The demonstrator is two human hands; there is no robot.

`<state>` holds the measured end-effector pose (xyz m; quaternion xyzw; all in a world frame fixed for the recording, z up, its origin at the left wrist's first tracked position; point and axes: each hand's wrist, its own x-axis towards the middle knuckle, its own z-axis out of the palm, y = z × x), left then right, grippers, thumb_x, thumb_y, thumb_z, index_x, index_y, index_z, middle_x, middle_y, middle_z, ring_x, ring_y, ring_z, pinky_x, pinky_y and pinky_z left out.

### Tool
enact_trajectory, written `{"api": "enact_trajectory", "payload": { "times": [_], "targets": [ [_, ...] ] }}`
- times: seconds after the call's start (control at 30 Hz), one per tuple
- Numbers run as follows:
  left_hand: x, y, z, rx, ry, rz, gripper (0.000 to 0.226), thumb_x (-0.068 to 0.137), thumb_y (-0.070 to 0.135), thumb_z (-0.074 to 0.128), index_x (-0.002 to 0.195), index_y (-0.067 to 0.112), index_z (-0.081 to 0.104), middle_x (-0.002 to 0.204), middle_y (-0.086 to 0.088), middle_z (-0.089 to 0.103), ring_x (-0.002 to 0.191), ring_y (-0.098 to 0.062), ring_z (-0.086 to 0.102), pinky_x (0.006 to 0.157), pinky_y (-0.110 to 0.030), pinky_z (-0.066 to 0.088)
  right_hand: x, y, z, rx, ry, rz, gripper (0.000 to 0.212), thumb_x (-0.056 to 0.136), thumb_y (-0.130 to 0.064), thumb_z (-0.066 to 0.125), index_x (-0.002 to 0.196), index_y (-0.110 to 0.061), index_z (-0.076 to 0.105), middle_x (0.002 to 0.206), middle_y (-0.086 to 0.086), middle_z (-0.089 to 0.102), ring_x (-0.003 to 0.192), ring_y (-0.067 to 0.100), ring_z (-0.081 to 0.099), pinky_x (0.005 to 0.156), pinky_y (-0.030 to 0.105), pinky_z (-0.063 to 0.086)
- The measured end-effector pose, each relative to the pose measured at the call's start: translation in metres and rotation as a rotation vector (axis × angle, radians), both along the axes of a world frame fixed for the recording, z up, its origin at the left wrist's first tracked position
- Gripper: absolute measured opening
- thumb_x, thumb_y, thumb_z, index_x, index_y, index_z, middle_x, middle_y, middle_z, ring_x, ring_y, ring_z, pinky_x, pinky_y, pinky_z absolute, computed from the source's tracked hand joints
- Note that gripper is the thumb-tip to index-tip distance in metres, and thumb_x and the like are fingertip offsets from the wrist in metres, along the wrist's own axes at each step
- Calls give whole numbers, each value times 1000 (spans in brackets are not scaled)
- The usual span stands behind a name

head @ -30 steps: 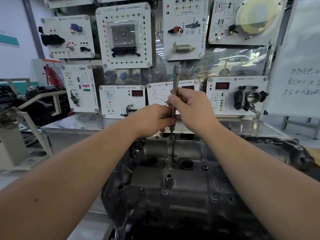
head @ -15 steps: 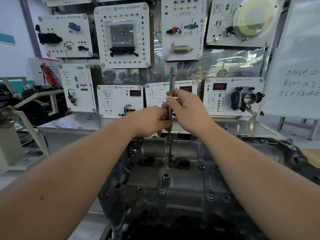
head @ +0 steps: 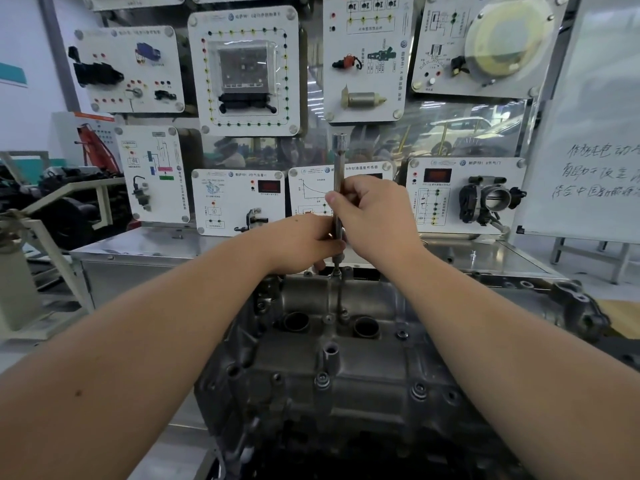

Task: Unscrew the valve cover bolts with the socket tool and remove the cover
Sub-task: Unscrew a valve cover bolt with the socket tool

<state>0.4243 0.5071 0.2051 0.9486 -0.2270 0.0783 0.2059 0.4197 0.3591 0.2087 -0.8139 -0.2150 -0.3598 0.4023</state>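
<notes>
Both hands meet on the socket tool [head: 337, 188], a slim metal shaft standing upright over the far edge of the valve cover [head: 346, 358]. The right hand [head: 375, 211] has its fingers and thumb curled round the middle of the shaft, and the left hand [head: 304, 242] pinches the shaft just below, nearer the cover. The tool's lower tip sits down on a bolt [head: 336, 271] at the cover's far rim; how far that bolt has come out is too small to tell. The cover itself lies in place on the engine, directly in front of the person, with two round open holes across its middle and several more bolts [head: 322, 380] showing on its near half. Beyond the cover stands a steel counter [head: 145, 242], and above that a wall of white training panels [head: 242, 69]; a whiteboard [head: 595, 133] leans to the cover's right. The step in hand looks to be spinning out the far bolt by twirling the shaft between the fingers. Next the tool likely needs to stay square on the bolt head while it turns, then be lifted off and moved to another bolt, as the cover cannot come away until all are loose.
</notes>
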Motion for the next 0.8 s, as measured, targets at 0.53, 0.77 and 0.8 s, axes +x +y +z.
{"api": "enact_trajectory", "payload": {
  "times": [0.53,0.77,0.8],
  "targets": [
    [0,-4,0,44,-46,46,16,103,44,53,102,33,63,93,18,68,69,0,68,65,-21,47,-10,42,34,521,272,307,54,104,-58,33,62,-32,55,47,-17,43,42,-3,40,60,32,40],
    [-1,-2,1,73,-78,52,13,104,46,52,94,39,57,97,14,66,83,-4,64,77,-30,49,-3,52,39,664,200,329,55,87,-40,39,33,-29,36,43,-13,22,40,8,19,44,25,23],
    [-1,-1,2,74,-74,59,14,104,46,52,98,37,59,100,12,67,85,-7,64,80,-32,49,-1,52,41,660,234,336,48,82,-42,39,37,-26,34,46,-10,23,43,11,20,47,28,21]
  ]
}}
